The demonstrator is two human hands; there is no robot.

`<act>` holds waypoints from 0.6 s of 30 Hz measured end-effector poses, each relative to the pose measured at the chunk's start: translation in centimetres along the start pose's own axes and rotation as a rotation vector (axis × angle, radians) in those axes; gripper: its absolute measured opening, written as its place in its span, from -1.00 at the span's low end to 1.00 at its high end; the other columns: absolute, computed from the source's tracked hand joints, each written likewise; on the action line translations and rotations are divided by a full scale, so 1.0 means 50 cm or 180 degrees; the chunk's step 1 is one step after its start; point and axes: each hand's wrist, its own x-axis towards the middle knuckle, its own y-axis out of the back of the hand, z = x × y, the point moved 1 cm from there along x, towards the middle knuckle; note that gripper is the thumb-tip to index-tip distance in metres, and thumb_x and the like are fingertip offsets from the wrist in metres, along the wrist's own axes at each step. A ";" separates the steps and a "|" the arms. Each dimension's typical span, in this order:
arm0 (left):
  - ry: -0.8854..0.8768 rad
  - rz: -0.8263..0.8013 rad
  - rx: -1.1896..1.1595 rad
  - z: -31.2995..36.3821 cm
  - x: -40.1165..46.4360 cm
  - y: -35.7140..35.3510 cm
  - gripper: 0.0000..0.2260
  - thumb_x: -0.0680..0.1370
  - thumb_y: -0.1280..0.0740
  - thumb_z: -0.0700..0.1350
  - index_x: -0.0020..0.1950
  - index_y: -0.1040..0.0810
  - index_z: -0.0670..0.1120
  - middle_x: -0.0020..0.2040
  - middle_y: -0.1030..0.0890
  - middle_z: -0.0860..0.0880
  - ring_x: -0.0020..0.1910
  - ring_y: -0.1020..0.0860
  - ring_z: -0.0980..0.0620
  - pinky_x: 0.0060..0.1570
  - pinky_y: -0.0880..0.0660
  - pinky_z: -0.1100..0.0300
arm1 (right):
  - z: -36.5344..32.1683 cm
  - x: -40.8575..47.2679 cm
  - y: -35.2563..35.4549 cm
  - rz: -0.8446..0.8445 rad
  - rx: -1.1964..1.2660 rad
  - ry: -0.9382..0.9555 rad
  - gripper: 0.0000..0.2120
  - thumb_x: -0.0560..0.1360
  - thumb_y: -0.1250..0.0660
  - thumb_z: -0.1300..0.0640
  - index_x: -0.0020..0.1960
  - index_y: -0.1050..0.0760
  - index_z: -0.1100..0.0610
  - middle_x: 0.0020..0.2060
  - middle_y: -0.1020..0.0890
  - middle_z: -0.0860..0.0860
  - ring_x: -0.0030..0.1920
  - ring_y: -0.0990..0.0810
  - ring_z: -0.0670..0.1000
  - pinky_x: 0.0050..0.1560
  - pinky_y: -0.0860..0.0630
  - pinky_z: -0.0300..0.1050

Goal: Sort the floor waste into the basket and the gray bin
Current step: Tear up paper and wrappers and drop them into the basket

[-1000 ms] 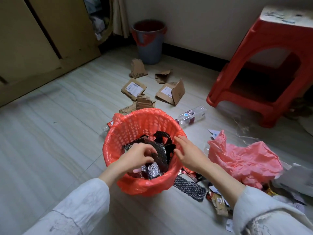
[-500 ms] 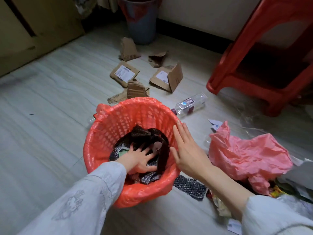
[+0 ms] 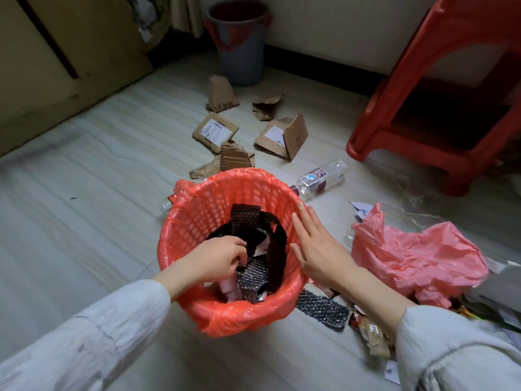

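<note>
The left hand reaches down inside the basket, its fingers curled into a grip on the dark packaging scraps piled there; exactly which strip it pinches cannot be told. The right hand lies flat with straight fingers against the basket's right rim, holding nothing. Both arms wear pale sleeves.

The basket is an orange plastic mesh one lined with an orange bag, standing upright on the floor. It holds black dotted and silvery wrappers, some strips standing on end against the right wall.

Just beside the basket's right foot lies a dark dotted wrapper flat on the floor, with small snack wrappers next to it under the right forearm. Further right sits a crumpled pink plastic bag on top of other mixed waste. Behind the basket on the right a clear plastic bottle lies on its side. Beyond the basket, torn cardboard pieces are scattered, two bearing white labels, one folded box piece standing half open.

The gray bin, lined with a red bag, stands upright against the far wall, well apart from the basket. A red plastic stool stands at the right.
</note>
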 end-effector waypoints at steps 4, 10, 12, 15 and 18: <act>-0.0416 0.1371 0.0475 0.019 0.009 0.004 -0.65 0.44 -0.07 -0.10 0.15 -0.48 -0.09 0.18 -0.54 -0.14 0.15 -0.53 -0.17 0.07 -0.53 0.00 | -0.005 0.002 0.001 0.0035 0.0031 -0.0001 -0.44 0.64 0.06 0.03 0.52 0.20 0.20 0.50 0.27 0.10 0.50 0.32 0.05 0.36 0.35 -0.24; 0.0515 0.0374 0.0583 0.037 0.088 -0.058 -0.45 0.55 0.06 0.27 0.49 0.14 0.20 0.53 0.24 -0.06 0.49 0.27 -0.14 0.38 0.14 -0.31 | -0.002 0.007 -0.011 0.0189 0.0103 0.0025 -0.46 0.63 0.08 0.07 0.52 0.21 0.19 0.50 0.27 0.09 0.41 0.43 -0.06 0.32 0.40 -0.29; 0.0682 -0.0142 0.0777 0.013 0.106 -0.097 -0.41 0.53 0.04 0.31 0.48 0.21 0.23 0.53 0.25 -0.04 0.49 0.28 -0.16 0.34 0.13 -0.37 | 0.002 0.010 -0.017 0.0193 0.0071 0.0030 -0.44 0.58 0.23 -0.01 0.52 0.19 0.20 0.50 0.27 0.10 0.40 0.44 -0.03 0.30 0.44 -0.30; 0.0981 -0.0850 0.0615 -0.011 0.120 -0.138 -0.41 0.52 0.05 0.34 0.47 0.22 0.26 0.54 0.20 -0.02 0.48 0.28 -0.18 0.34 0.12 -0.39 | 0.009 0.016 -0.033 0.0243 0.0088 0.0063 -0.21 0.36 0.43 -0.11 0.52 0.14 0.20 0.49 0.27 0.08 0.38 0.45 0.01 0.33 0.44 -0.22; 0.1118 -0.1111 0.0314 -0.016 0.132 -0.144 -0.41 0.52 0.04 0.35 0.45 0.24 0.29 0.54 0.20 -0.02 0.48 0.27 -0.19 0.33 0.11 -0.40 | 0.014 0.018 -0.040 0.0267 0.0122 0.0048 -0.20 0.35 0.44 -0.12 0.52 0.15 0.18 0.47 0.31 0.04 0.39 0.46 -0.01 0.35 0.40 -0.24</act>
